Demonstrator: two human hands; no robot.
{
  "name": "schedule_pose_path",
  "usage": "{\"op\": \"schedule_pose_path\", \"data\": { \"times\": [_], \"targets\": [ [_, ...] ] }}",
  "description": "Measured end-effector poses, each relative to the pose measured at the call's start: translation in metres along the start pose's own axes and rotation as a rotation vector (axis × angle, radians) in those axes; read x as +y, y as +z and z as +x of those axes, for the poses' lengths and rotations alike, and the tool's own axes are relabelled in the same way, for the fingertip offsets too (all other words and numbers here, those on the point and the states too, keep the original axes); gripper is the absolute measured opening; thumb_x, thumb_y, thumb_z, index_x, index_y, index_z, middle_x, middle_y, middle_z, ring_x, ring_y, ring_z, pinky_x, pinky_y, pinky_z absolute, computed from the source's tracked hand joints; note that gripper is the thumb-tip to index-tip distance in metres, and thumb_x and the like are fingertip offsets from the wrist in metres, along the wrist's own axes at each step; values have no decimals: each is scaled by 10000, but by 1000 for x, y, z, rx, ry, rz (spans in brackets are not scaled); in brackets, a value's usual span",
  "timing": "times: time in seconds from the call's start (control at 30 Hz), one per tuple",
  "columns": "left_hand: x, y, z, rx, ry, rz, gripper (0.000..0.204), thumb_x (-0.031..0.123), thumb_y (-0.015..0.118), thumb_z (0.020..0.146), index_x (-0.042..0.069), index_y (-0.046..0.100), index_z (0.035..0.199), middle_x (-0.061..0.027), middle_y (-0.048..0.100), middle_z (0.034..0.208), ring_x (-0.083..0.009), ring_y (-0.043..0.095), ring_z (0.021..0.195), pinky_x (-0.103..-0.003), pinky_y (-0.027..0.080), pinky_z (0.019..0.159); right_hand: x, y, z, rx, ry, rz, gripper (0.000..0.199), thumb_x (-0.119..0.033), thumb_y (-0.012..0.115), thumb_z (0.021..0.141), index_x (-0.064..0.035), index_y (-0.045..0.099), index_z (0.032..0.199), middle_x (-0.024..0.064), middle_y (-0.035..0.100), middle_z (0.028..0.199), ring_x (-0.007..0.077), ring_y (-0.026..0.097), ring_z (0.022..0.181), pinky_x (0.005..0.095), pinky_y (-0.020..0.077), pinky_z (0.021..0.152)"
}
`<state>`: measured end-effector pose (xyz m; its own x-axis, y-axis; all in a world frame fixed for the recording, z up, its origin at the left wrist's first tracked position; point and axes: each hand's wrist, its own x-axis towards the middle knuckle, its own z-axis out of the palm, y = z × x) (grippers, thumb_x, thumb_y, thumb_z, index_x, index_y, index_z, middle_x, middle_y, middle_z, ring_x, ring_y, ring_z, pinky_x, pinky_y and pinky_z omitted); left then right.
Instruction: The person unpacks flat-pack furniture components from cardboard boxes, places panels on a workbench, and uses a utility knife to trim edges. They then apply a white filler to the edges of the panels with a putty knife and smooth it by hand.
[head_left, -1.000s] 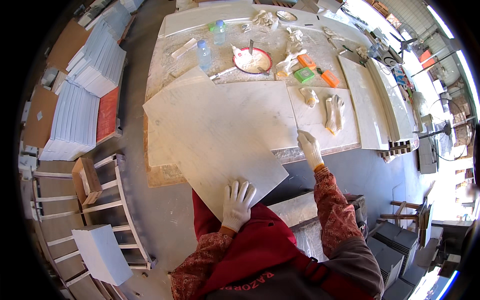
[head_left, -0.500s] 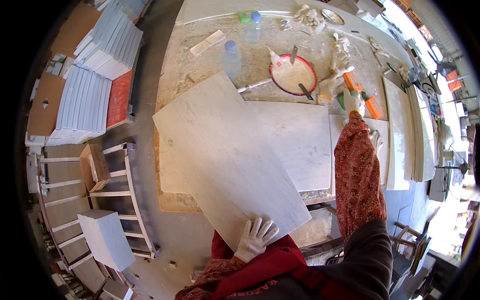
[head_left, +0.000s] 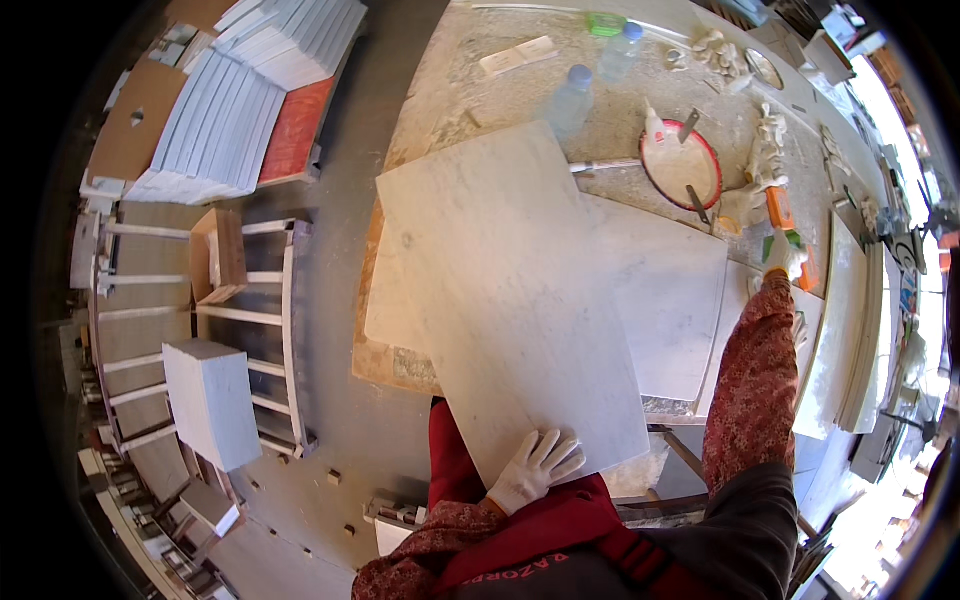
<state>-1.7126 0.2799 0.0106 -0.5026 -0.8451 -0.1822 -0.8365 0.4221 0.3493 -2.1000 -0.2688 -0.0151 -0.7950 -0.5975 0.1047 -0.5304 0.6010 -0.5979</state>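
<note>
A pale grey-veined stone slab lies askew over another slab on the worktable. Its near end overhangs the table's front edge, close to my body. My left hand, in a white glove, rests flat on that near end with fingers spread. My right hand, also gloved, reaches far to the right among small orange and green items. An orange block lies just beyond it and another orange piece sits beside it. Its fingers look closed around something partly hidden, with a bit of green showing.
A red-rimmed round pan of pale paste holds scrapers and a small bottle. Two clear bottles stand at the back. Upright slabs line the right edge. To the left are a slatted rack, a white block and stacked panels.
The view has shifted, so the table and its contents appear farther right. My left hand still rests on the slab, and my right hand is still among the orange and green items.
</note>
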Motion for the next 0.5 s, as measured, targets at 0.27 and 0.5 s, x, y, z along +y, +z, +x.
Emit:
{"op": "schedule_pose_path", "data": {
  "times": [0.27,0.5],
  "targets": [
    [17,-2,-15,211,-103,-43,527,250,499,928,242,501,1455,-78,401,1549,-332,342,1432,-561,279,1175,42,-171,-182,-625,-491,541,550,-257,585,1003,-6,457,1476,132,522,1405,231,518,1212,333,407,1031],
    [47,4,1,349,-228,232,431,237,533,915,178,553,1341,-116,450,1433,-393,378,1354,-607,351,1081,181,-262,-303,-1070,-244,713,618,-219,546,961,-36,398,1533,77,496,1436,198,499,1252,329,388,1067]
  ]
}}
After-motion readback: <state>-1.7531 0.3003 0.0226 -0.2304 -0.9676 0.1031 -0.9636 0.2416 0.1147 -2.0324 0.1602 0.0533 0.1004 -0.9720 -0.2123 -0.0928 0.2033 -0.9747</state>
